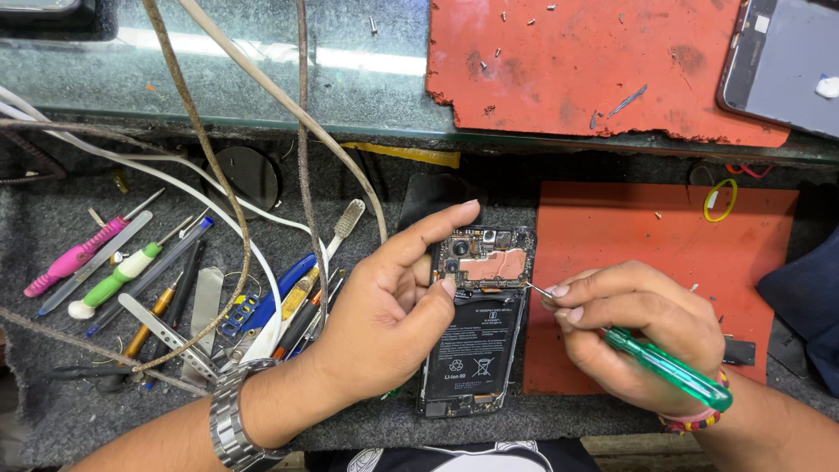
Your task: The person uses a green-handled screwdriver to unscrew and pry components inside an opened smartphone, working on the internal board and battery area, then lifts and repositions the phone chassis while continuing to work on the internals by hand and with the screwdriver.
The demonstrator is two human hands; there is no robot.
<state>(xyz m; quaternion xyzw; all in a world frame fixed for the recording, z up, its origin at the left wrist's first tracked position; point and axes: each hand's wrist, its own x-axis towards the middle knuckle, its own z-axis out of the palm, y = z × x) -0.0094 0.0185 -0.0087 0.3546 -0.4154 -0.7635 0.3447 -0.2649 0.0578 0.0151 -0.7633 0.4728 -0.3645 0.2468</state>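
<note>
a: holding noted: the left hand is clamped on the opened phone, thumb across its upper edge, index finger curled over the top. the phone lies back-off on the grey bench mat, partly over the orange pad.

b: right hand is closed round a green-handled screwdriver, tip touching the board's right edge.

a: judgement: the tip should be kept square and seated, pressure light, the battery avoided.
</note>
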